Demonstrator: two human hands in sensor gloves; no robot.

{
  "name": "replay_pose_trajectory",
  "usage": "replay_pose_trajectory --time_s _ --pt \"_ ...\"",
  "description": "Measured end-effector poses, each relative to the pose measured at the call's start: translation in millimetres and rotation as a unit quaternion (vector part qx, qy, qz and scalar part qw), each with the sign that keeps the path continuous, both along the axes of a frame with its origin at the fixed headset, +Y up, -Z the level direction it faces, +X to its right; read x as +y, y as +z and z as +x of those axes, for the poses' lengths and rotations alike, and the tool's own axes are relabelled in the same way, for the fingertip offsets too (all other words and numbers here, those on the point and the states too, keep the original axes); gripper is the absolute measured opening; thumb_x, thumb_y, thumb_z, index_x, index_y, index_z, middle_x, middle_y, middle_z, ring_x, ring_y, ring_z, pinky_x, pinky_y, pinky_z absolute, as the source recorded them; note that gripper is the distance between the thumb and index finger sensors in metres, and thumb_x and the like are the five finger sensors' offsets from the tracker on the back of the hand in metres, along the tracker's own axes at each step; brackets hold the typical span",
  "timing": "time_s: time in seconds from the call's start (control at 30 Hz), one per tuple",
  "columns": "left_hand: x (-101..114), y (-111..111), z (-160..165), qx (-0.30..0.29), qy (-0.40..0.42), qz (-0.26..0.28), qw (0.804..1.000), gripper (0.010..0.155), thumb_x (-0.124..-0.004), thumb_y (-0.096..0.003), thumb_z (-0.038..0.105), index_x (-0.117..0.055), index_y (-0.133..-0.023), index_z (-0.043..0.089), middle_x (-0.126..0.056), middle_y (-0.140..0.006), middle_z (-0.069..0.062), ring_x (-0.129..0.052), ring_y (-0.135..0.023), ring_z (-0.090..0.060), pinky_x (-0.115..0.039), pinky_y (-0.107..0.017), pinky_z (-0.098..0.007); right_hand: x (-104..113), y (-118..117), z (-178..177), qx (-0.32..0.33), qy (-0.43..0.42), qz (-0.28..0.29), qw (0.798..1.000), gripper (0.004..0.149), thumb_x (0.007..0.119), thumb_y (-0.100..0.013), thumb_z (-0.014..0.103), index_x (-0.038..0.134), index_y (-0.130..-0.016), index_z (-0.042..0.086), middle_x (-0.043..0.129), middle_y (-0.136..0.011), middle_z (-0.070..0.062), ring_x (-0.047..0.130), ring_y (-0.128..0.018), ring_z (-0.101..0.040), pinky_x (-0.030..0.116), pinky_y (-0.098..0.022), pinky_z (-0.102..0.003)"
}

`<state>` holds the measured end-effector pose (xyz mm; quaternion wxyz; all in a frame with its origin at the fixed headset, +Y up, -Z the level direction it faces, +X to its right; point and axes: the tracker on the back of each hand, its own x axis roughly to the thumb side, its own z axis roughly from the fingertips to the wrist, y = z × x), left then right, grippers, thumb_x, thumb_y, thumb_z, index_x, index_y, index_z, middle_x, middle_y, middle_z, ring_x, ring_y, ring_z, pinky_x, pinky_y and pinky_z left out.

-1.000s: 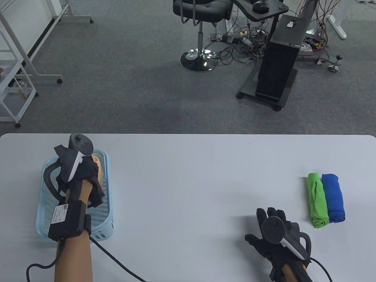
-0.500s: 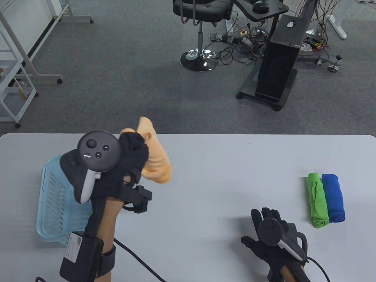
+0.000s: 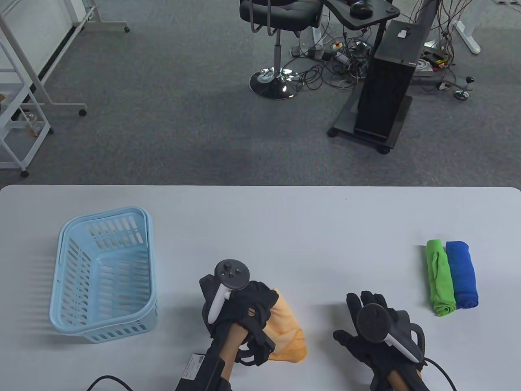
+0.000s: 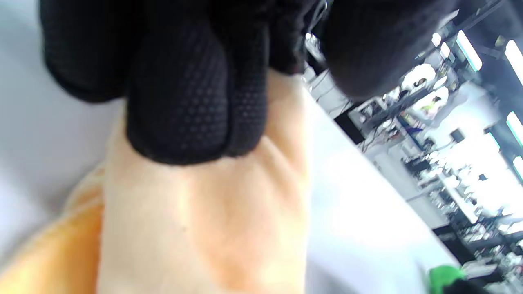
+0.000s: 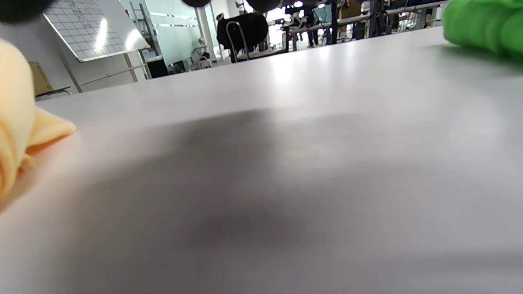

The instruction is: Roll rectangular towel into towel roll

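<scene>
A bunched orange towel [image 3: 288, 334] lies on the white table [image 3: 260, 228] near the front edge, and my left hand [image 3: 252, 305] grips it from its left side. Up close in the left wrist view, gloved fingers [image 4: 179, 102] curl over the orange towel [image 4: 196, 212]. My right hand [image 3: 366, 321] rests flat on the table to the right of the towel, fingers spread and holding nothing. In the right wrist view the orange towel [image 5: 20, 134] sits at the left edge.
An empty light blue basket [image 3: 65, 285] stands at the table's left. A green towel roll [image 3: 440, 277] and a blue towel roll [image 3: 462, 273] lie side by side at the right. A green roll [image 5: 486, 24] also shows in the right wrist view.
My left hand lifted the orange towel out of the basket, carried it right and down, and now holds it on the table near the front. The right hand barely moved.
</scene>
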<state>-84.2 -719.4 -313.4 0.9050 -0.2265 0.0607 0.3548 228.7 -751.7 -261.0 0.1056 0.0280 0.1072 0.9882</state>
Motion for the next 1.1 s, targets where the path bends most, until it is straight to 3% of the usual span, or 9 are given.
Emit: replay_pose_trajectory --time_s 0.2,0.27,0.37,0.47,0.6,0.7,0.87,1.03,1.1 --pt "27.3 29.3 -0.9 -0.014 -0.117 0.095 0.989 0.073 -0.081 -0.0389 0.054 -0.075 -0.101 0.017 -0.104 -0.069 -0.021 -0.11 -0.044 -0.029 -0.084 -0.041 -0.053 -4.5 -3.2 0.1 -0.004 0.009 -0.014 1.0 0.095 0.064 -0.029 0.066 0.03 -0.106 0.022 0.023 -0.108 -0.016 0.026 -0.101 -0.042 0.034 -0.07 -0.068" --pt "30.3 46.2 7.6 -0.043 -0.164 0.171 0.971 0.062 -0.082 -0.039 0.051 -0.082 -0.096 0.025 -0.102 -0.074 -0.018 -0.108 -0.053 -0.031 -0.082 -0.046 -0.055 -6.2 -3.7 -0.4 -0.006 0.015 -0.017 1.0 0.095 0.064 -0.029 0.066 0.03 -0.106 0.022 0.023 -0.108 -0.017 0.026 -0.101 -0.042 0.034 -0.07 -0.068" --pt "16.2 66.8 28.8 -0.162 -0.193 0.266 0.93 0.044 -0.083 -0.039 0.043 -0.099 -0.077 0.028 -0.091 -0.091 -0.014 -0.088 -0.082 -0.04 -0.068 -0.059 -0.061 -9.1 -3.9 -0.8 -0.007 0.023 -0.024 0.999 0.095 0.064 -0.029 0.066 0.031 -0.106 0.022 0.024 -0.108 -0.017 0.026 -0.101 -0.043 0.034 -0.07 -0.068" --pt "-5.7 72.3 42.8 -0.249 -0.215 0.264 0.907 0.045 -0.082 -0.0377 0.046 -0.098 -0.077 0.033 -0.087 -0.096 -0.012 -0.068 -0.096 -0.043 -0.054 -0.066 -0.064 -10.9 -3.5 -0.3 -0.009 0.026 -0.034 0.999 0.095 0.064 -0.029 0.066 0.031 -0.106 0.022 0.023 -0.108 -0.017 0.026 -0.101 -0.043 0.034 -0.07 -0.068" --pt "-25.6 70.5 46.7 -0.27 -0.271 0.19 0.904 0.072 -0.081 -0.0322 0.061 -0.076 -0.098 0.033 -0.077 -0.105 -0.011 -0.067 -0.1 -0.047 -0.054 -0.068 -0.069 -9.6 -3.2 0.6 -0.011 0.024 -0.033 0.999 0.094 0.064 -0.029 0.065 0.032 -0.106 0.022 0.024 -0.108 -0.017 0.027 -0.101 -0.042 0.034 -0.07 -0.068" --pt "-37.6 66.5 49.6 -0.266 -0.315 0.164 0.896 0.083 -0.083 -0.0307 0.062 -0.059 -0.104 0.03 -0.072 -0.103 -0.01 -0.07 -0.099 -0.043 -0.054 -0.067 -0.069 -9.2 -3.6 0.6 -0.012 0.017 -0.033 0.999 0.093 0.065 -0.029 0.065 0.034 -0.106 0.022 0.025 -0.108 -0.017 0.027 -0.101 -0.042 0.034 -0.07 -0.068" --pt "-41.2 63.8 52.4 -0.209 -0.336 0.212 0.893 0.072 -0.087 -0.0331 0.052 -0.068 -0.098 0.029 -0.086 -0.087 -0.007 -0.084 -0.086 -0.038 -0.06 -0.066 -0.066 -9.2 -3.1 -0.5 -0.008 0.023 -0.038 0.999 0.093 0.065 -0.029 0.065 0.034 -0.106 0.022 0.025 -0.108 -0.017 0.027 -0.102 -0.042 0.034 -0.07 -0.068" --pt "-42.3 64.8 54.7 -0.178 -0.352 0.249 0.884 0.043 -0.085 -0.0385 0.039 -0.087 -0.081 0.032 -0.098 -0.073 -0.004 -0.095 -0.076 -0.034 -0.066 -0.063 -0.063 -10.4 -2.6 -3.8 -0.001 0.021 -0.045 0.999 0.092 0.064 -0.031 0.064 0.034 -0.106 0.022 0.025 -0.108 -0.017 0.027 -0.102 -0.042 0.034 -0.07 -0.068" --pt "-39.5 63.8 50.6 -0.168 -0.332 0.235 0.898 0.042 -0.084 -0.0389 0.039 -0.088 -0.08 0.032 -0.099 -0.072 -0.003 -0.096 -0.076 -0.034 -0.066 -0.063 -0.062 -10.9 -2.2 -5.3 0.002 0.021 -0.049 0.999 0.091 0.064 -0.031 0.064 0.035 -0.106 0.022 0.026 -0.108 -0.017 0.028 -0.102 -0.042 0.034 -0.07 -0.068"
